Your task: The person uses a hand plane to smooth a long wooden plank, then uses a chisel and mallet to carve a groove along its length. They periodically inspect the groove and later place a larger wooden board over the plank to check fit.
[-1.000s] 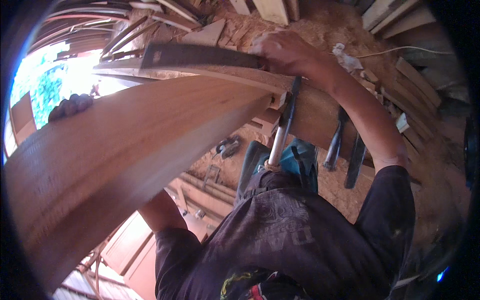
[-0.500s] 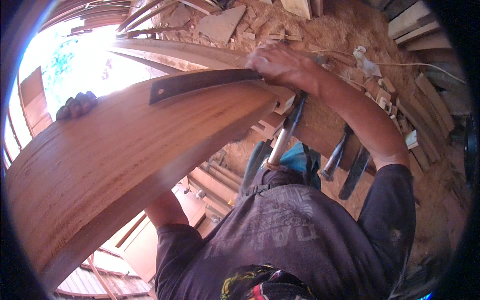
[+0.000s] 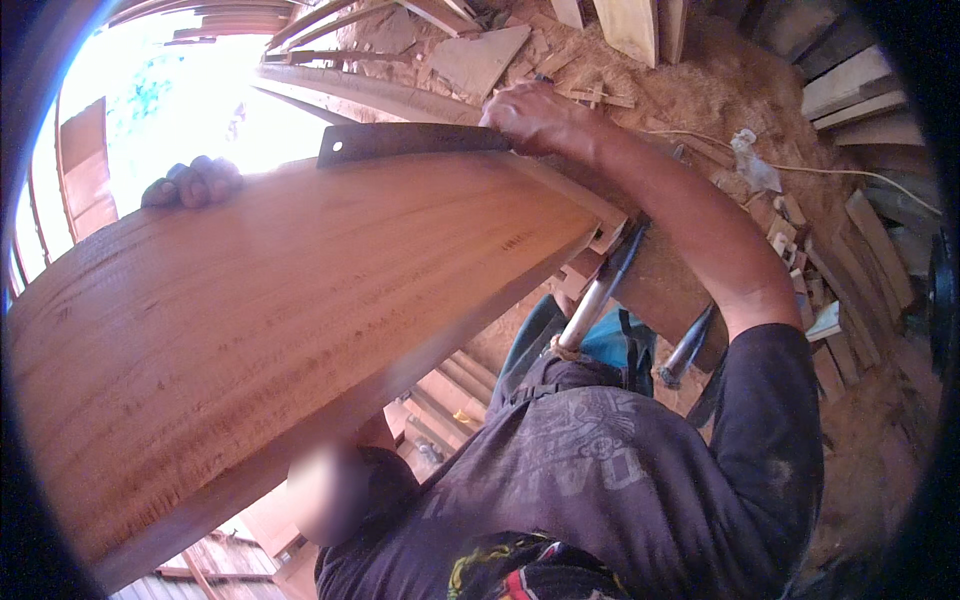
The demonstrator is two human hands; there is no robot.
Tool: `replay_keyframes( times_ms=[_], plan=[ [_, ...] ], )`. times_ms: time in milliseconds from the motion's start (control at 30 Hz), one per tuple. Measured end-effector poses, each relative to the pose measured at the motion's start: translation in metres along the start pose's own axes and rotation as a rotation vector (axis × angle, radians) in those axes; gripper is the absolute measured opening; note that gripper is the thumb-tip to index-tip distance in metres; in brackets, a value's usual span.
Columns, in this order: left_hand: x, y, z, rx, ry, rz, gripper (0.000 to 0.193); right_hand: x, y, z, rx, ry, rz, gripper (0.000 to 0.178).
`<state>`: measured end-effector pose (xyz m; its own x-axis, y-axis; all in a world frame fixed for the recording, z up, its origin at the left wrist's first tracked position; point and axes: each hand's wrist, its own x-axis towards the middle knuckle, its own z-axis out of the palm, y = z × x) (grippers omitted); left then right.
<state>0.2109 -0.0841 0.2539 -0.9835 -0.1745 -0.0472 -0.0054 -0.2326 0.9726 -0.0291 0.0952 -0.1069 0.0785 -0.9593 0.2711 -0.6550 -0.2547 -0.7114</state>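
A broad, thick wooden board [image 3: 270, 270] slants across the left half of the view. My left hand [image 3: 193, 183] curls its fingers over the board's far edge, with the palm hidden behind the wood; that forearm passes underneath. By the board's far right corner, my right hand [image 3: 535, 118] is closed around the end of a saw-like tool [image 3: 410, 145]. Its dark, flat blade has a hole near the tip and lies along the far edge, pointing left. The fingers hide most of its grip, and I cannot make out any teeth.
Metal tubes [image 3: 592, 312] with dark sleeves stand by my waist. Sawdust and wood scraps [image 3: 785, 235] cover the ground at right. A pale cord [image 3: 850, 172] crosses there, near a crumpled plastic bag [image 3: 752, 160]. Planks [image 3: 640, 30] stand at the back.
The blade has shifted from the board's face to its far edge, its tip now standing above that edge. The board and both hands appear shifted in the view.
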Motion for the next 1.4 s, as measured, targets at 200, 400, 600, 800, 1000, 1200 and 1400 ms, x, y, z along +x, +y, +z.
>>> replay_keyframes(
  times_ms=[200,400,600,800,1000,1200,1400],
  plan=[
    [0.010,-0.027,0.022,-0.079,0.079,0.183,0.032,-0.031,0.028,0.027,0.293,0.330,-0.161,0.019],
    [0.002,-0.019,0.029,0.011,0.237,0.248,0.034,-0.113,-0.008,-0.027,0.214,0.014,0.142,0.018],
    [-0.007,-0.029,0.042,0.182,0.448,0.325,0.037,-0.151,-0.015,-0.034,0.040,0.092,0.051,0.023],
    [-0.021,-0.054,0.061,0.381,0.694,0.354,0.041,-0.159,-0.073,-0.074,-0.035,0.032,0.379,0.032],
    [-0.019,-0.080,0.060,0.525,0.777,0.261,0.045,-0.248,-0.159,-0.059,-0.045,0.298,0.894,0.049],
    [0.004,-0.144,0.038,0.653,0.584,-0.007,0.050,-0.287,-0.170,0.032,-0.079,0.331,1.184,0.059],
    [0.024,-0.221,0.005,1.030,0.095,0.006,0.056,-0.258,-0.193,0.033,-0.477,0.500,1.041,0.056]
  ],
)
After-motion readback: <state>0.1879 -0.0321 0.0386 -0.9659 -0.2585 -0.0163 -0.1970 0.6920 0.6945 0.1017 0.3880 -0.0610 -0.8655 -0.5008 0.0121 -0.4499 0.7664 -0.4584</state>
